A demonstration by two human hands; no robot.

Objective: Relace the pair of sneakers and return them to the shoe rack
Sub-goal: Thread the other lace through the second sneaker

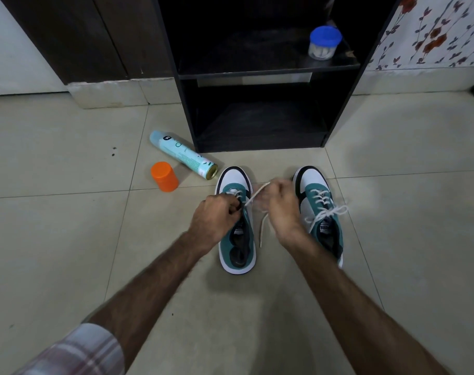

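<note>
A: Where are the sneakers?

B: Both on the tiled floor (68, 239), side by side, toes pointing to 12 o'clock, just in front of the black shoe rack (257, 69). The left sneaker (237, 255) sits at 6 o'clock from the rack's left half; the right sneaker (321, 212) is at 3 o'clock from it, a small gap between them.

A: And the hands?

B: The left hand (217, 217) rests over the left sneaker's eyelet area, fingers curled and pinching at the lace or the upper there; which of the two I cannot tell. The right hand (280, 207) is blurred, between the two shoes, fingers curled round the white lace (257, 192), which runs taut from the left sneaker toward 2 o'clock. A loose end of it hangs down toward 6 o'clock, between the shoes.

A: Is the right sneaker laced?

B: Yes, laced up with a bow at its tongue. The left one shows lace only near the toe.

A: Anything else about?

B: A pale blue spray can (183, 155) lies on its side at 10 o'clock from the left sneaker, an orange cap (164, 176) just beside it. A blue-lidded jar (324, 43) stands on the rack's upper shelf, at the right end
</note>
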